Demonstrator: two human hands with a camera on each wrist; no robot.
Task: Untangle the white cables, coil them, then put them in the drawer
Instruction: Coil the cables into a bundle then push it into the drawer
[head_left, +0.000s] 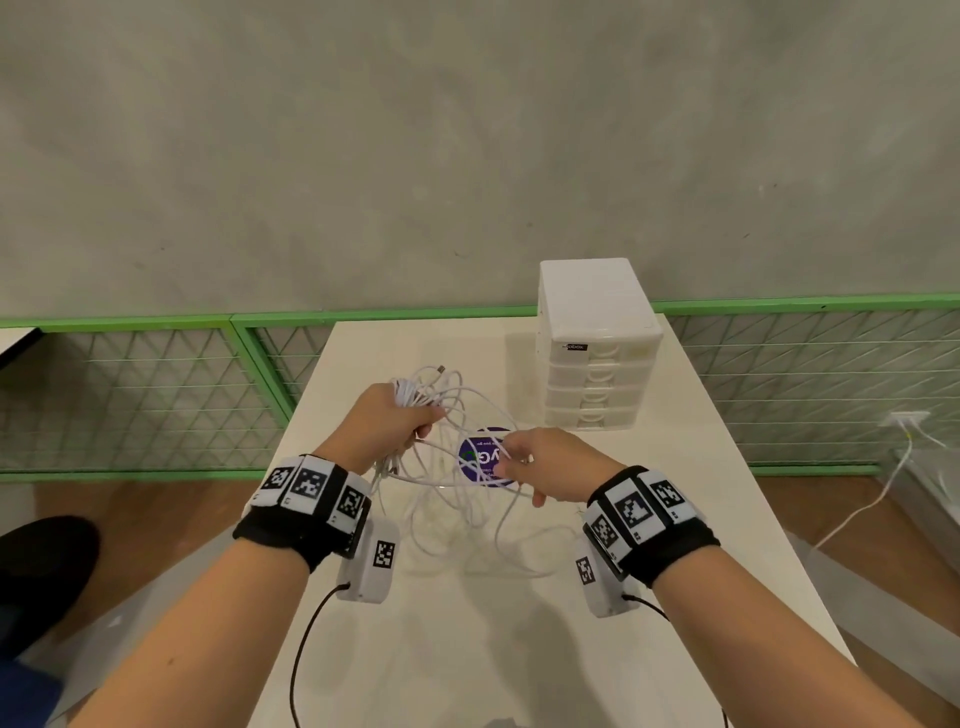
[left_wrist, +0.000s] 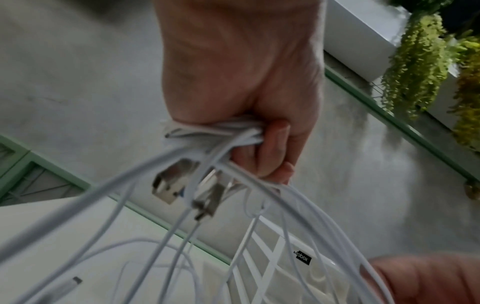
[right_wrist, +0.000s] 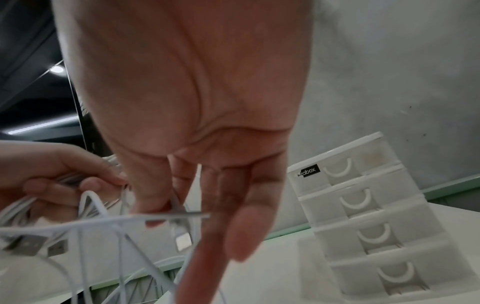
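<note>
Before you lies the pale tabletop (head_left: 649, 519), running away from you toward a grey wall (head_left: 363, 130), with a green-framed mesh fence (head_left: 130, 395) behind its far edge. At about one o'clock on the tabletop stands a white drawer unit (head_left: 597, 343) with four shut drawers stacked one above the other, each with a curved handle, and a small black label at the top left of its front. Near the middle of the tabletop sits a round purple sticker (head_left: 480, 460), partly crossed by cable loops. The white cables (head_left: 457, 499) hang as a loose tangle between your two hands, above the tabletop at about twelve o'clock from your wrists, with the lower loops drooping onto the surface. Your left hand (head_left: 387, 421) is clenched around a thick bunch of the strands, raised at about eleven o'clock; the left wrist view shows the fingers (left_wrist: 272, 144) curled tight over the bundle, with metal plugs (left_wrist: 168, 185) dangling just below the fist. Your right hand (head_left: 545, 465), at about one o'clock and level with the sticker, pinches a single strand between thumb and fingertip (right_wrist: 155, 203), the other fingers pointing loosely downward. Both wrists carry black bands (head_left: 306, 519) with square markers.
</note>
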